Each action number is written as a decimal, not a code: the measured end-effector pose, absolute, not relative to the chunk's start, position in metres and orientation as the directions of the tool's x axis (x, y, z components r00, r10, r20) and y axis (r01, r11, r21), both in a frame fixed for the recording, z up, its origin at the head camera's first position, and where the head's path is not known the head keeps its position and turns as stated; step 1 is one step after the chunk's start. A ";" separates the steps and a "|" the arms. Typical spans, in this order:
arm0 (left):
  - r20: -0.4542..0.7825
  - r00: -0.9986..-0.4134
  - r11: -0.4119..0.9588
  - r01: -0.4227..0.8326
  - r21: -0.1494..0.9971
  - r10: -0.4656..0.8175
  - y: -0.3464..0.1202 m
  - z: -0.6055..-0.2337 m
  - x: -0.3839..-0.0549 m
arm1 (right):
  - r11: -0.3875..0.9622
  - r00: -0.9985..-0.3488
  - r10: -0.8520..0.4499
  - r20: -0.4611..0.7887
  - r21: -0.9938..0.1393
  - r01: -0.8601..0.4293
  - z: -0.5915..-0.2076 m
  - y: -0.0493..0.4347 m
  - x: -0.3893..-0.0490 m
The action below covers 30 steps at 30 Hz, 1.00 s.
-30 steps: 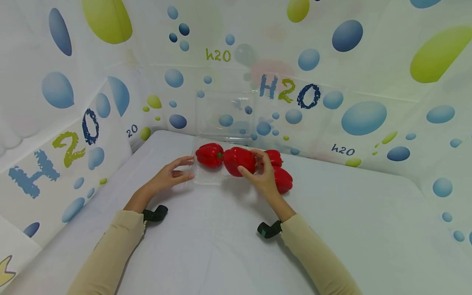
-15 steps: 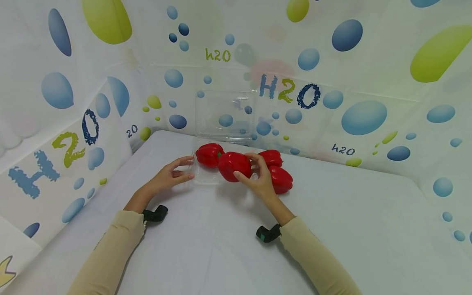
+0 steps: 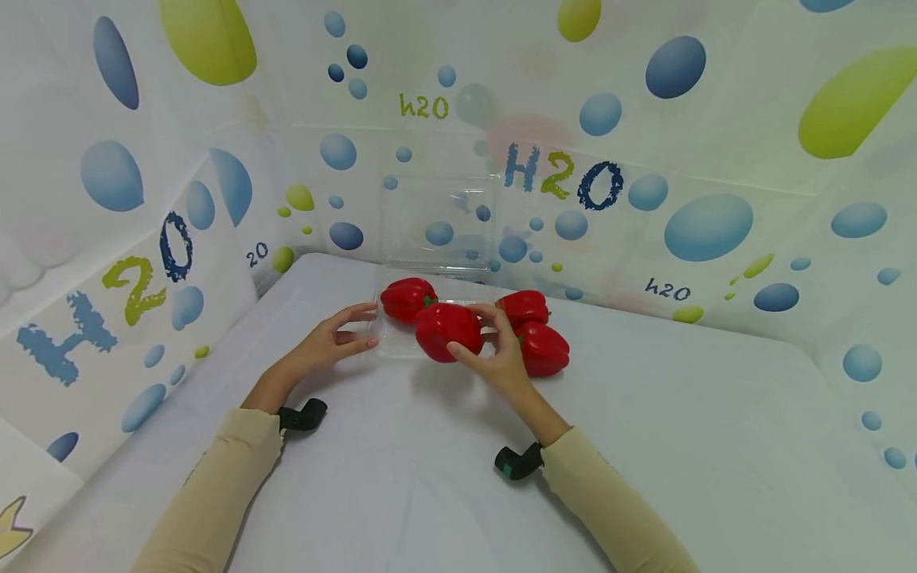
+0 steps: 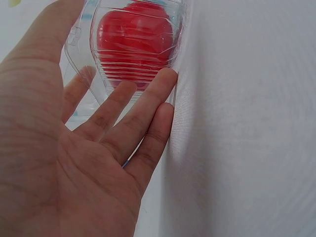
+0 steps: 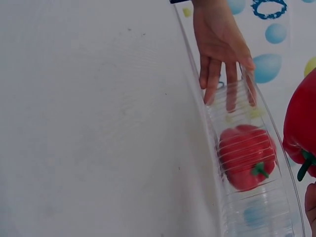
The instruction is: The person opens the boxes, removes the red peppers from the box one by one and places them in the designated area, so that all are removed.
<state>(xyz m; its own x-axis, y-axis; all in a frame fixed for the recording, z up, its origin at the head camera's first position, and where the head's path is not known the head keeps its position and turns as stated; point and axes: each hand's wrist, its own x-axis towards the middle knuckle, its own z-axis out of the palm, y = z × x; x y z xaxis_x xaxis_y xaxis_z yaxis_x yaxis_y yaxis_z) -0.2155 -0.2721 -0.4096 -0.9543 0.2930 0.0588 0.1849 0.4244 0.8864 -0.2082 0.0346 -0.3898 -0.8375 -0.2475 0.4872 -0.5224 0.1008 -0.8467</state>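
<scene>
A clear plastic hinged container [image 3: 401,345] stands on the white cloth, its lid [image 3: 438,208] raised at the back. One red bell pepper [image 3: 406,300] lies inside at the left, showing through the ribbed wall in both wrist views. My right hand [image 3: 497,354] grips a second red bell pepper [image 3: 444,333] between thumb and fingers, over the front right part of the container. In the right wrist view this held bell pepper [image 5: 302,121] is above the rim, green stem downward. With fingers extended, my left hand [image 3: 331,341] rests its fingertips against the container's left end.
Two more red bell peppers, one rear [image 3: 524,305] and one front [image 3: 544,350], lie on the cloth right of the container, close to my right hand. A patterned curtain [image 3: 609,239] hangs right behind the container. Black wrist devices [image 3: 304,415] sit below both hands.
My right hand has moved the held bell pepper left and toward me, over the container's front. The left hand and the container have stayed put.
</scene>
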 end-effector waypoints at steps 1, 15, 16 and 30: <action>0.060 -0.954 0.424 0.186 0.886 0.294 -0.272 -0.410 -0.216 | 0.100 -0.836 -0.249 0.490 -0.845 -0.525 -0.390 0.034 -0.208; 0.059 -0.954 0.431 0.187 0.883 0.292 -0.271 -0.409 -0.215 | 0.106 -0.804 -0.304 0.511 -0.821 -0.561 -0.392 0.032 -0.203; 0.059 -0.955 0.431 0.187 0.883 0.292 -0.271 -0.409 -0.215 | 0.102 -0.803 -0.307 0.510 -0.822 -0.561 -0.392 0.031 -0.202; 0.040 -0.957 0.429 0.166 0.888 0.287 -0.271 -0.407 -0.214 | 0.085 -0.766 -0.374 0.522 -0.803 -0.589 -0.396 0.030 -0.200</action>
